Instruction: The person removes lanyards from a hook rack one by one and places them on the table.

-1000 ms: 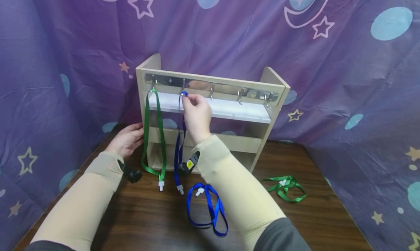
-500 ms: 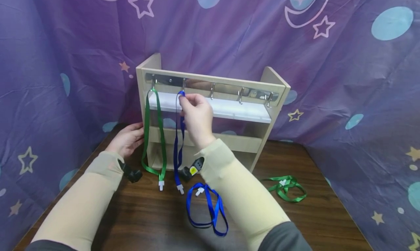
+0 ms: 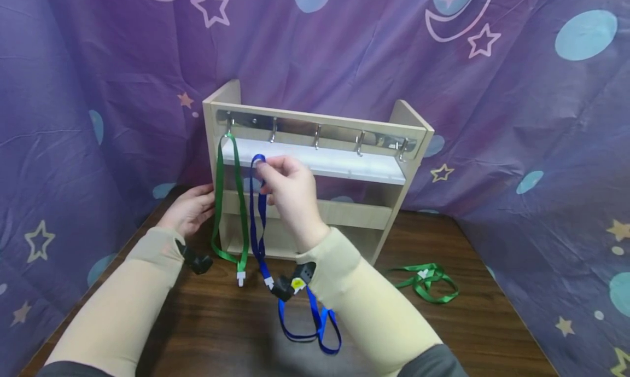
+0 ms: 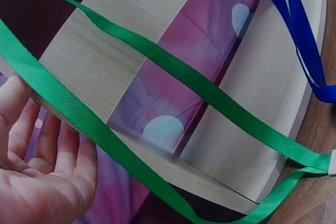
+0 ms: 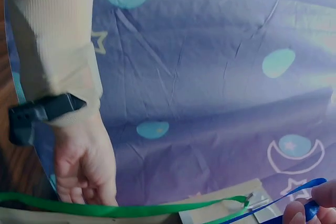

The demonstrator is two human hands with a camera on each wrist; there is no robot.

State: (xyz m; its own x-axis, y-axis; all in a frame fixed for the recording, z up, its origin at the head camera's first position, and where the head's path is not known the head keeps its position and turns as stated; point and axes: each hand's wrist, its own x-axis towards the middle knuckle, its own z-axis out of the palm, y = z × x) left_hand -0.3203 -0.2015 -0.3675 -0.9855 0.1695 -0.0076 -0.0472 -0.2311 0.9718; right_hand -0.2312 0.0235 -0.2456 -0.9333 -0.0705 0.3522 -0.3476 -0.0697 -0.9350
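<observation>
We see one blue lanyard [image 3: 262, 207], a narrow flat strap, which the right hand [image 3: 293, 193] pinches close to its top loop. It hangs in front of the rack [image 3: 344, 212], toward 8 o'clock from the rack's middle, with its white clip [image 3: 269, 282] at 6 o'clock. From the loop, we find the nearest metal hook [image 3: 273, 131] at 1 o'clock, not touching. The pale wooden rack stands upright.

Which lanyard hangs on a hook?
The green lanyard on the leftmost hook. The other green lanyard and one blue lanyard lie on the table; the right hand pinches the other blue lanyard.
</observation>
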